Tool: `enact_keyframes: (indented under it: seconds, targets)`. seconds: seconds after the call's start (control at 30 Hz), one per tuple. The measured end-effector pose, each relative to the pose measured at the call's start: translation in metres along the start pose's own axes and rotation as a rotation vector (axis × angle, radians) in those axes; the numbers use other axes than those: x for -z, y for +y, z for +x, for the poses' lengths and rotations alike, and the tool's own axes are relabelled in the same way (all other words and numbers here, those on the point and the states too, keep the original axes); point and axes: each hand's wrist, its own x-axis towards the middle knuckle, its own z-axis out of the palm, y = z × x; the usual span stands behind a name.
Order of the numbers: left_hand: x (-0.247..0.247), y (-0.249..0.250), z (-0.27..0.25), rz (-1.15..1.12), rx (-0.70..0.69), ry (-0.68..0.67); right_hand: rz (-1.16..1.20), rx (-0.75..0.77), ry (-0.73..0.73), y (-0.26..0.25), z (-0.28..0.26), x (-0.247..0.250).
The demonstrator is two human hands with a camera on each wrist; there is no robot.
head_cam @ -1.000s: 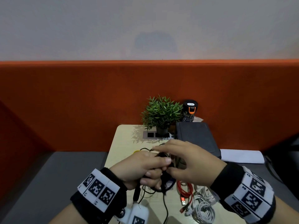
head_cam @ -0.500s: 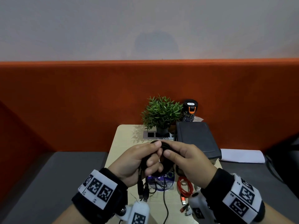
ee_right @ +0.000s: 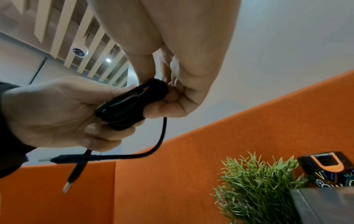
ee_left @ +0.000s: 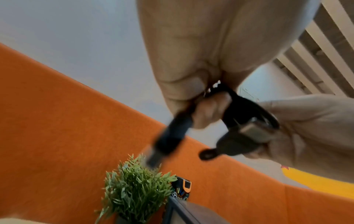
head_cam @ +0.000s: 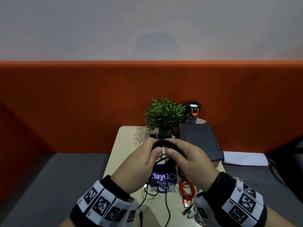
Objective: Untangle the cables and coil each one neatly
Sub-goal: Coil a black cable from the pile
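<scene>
The black cable (head_cam: pixel 161 142) is thin, matte, wound into a small bundle of loops held above the table (head_cam: pixel 124 145), its long axis running left to right. The left hand (head_cam: pixel 139 167) and right hand (head_cam: pixel 191 161) both pinch it, thumbs near. Loose ends (ee_right: pixel 76 171) dangle downward.

Black cable (head_cam: pixel 165 143) bundled in tight loops above the table; red cable (head_cam: pixel 187 190) coiled loosely on it.
</scene>
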Motion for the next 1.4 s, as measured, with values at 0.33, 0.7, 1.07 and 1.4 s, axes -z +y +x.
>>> enact_keyframes:
  seconds: [0.33, 0.7, 1.07, 1.4]
  targets:
    - [-0.007, -0.003, 0.003, 0.099, -0.094, 0.114, -0.126, -0.029, 0.058, -0.004, 0.003, 0.001]
    - [-0.013, -0.006, 0.008, 0.159, -0.080, 0.097, 0.391, -0.262, 0.098, 0.002, 0.004, -0.001]
    - [-0.018, -0.012, 0.009, 0.288, -0.160, 0.093, 0.716, -0.371, -0.069, 0.001, 0.008, -0.003]
    - [-0.021, -0.004, 0.015, 0.460, -0.333, 0.296, 0.559, -0.290, -0.040, -0.010, 0.017, -0.002]
